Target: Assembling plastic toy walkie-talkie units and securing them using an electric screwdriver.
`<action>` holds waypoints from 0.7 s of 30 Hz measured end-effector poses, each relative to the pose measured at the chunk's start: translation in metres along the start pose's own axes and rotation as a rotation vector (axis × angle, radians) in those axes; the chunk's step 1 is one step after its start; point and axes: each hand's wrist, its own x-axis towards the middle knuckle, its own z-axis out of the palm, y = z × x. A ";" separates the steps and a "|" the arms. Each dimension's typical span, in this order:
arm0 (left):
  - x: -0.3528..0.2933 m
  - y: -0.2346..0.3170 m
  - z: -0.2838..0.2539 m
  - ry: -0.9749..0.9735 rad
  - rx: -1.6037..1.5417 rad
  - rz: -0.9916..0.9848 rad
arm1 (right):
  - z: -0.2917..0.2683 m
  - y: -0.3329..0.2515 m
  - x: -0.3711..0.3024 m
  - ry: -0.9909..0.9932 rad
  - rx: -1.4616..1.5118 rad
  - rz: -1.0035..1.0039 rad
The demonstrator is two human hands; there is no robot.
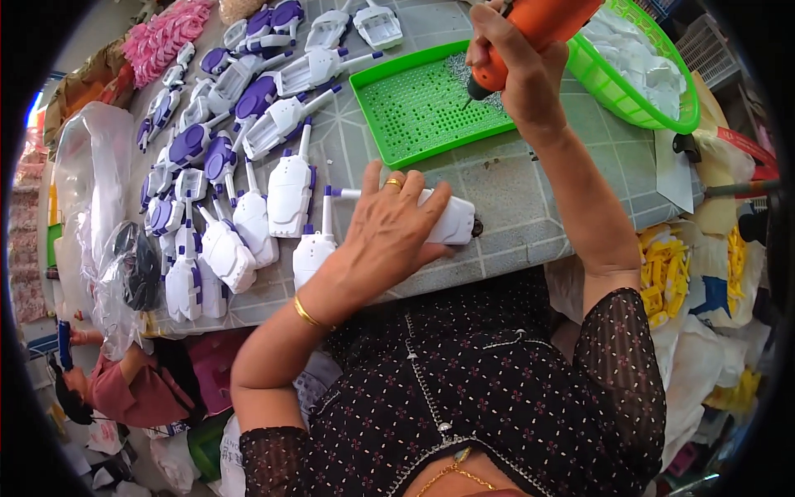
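My left hand (393, 217) lies across a white toy walkie-talkie (454, 222), fingers over its body, holding it on the table near the front edge. Its antenna sticks out to the left from under the hand. My right hand (534, 87) is raised and wrapped round an orange electric screwdriver (542, 33). The dark tip of the tool points down over the right end of a shallow green tray (364, 93), where small silvery screws (464, 70) are heaped. Whether the tip touches a screw, I cannot tell.
Many white and purple walkie-talkie shells (248, 103) cover the table's left side. A green basket (609, 87) of white parts stands at the far right. Clear plastic bags (95, 166) hang at the left edge. Another person (137, 385) sits at lower left; yellow parts (662, 273) lie at right.
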 end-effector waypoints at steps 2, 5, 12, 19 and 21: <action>0.004 0.007 0.002 0.001 -0.056 -0.139 | -0.001 0.011 0.005 0.001 0.008 -0.014; 0.002 0.010 0.014 0.122 -0.114 -0.179 | -0.003 0.022 0.007 -0.031 0.001 -0.042; 0.004 0.000 0.012 0.101 -0.130 -0.125 | 0.001 0.026 0.008 0.033 0.005 -0.014; 0.001 -0.010 0.010 0.050 -0.156 -0.041 | -0.010 0.042 0.015 -0.065 -0.012 -0.084; 0.000 -0.011 0.009 0.045 -0.145 -0.038 | -0.008 0.044 0.015 -0.103 -0.038 -0.111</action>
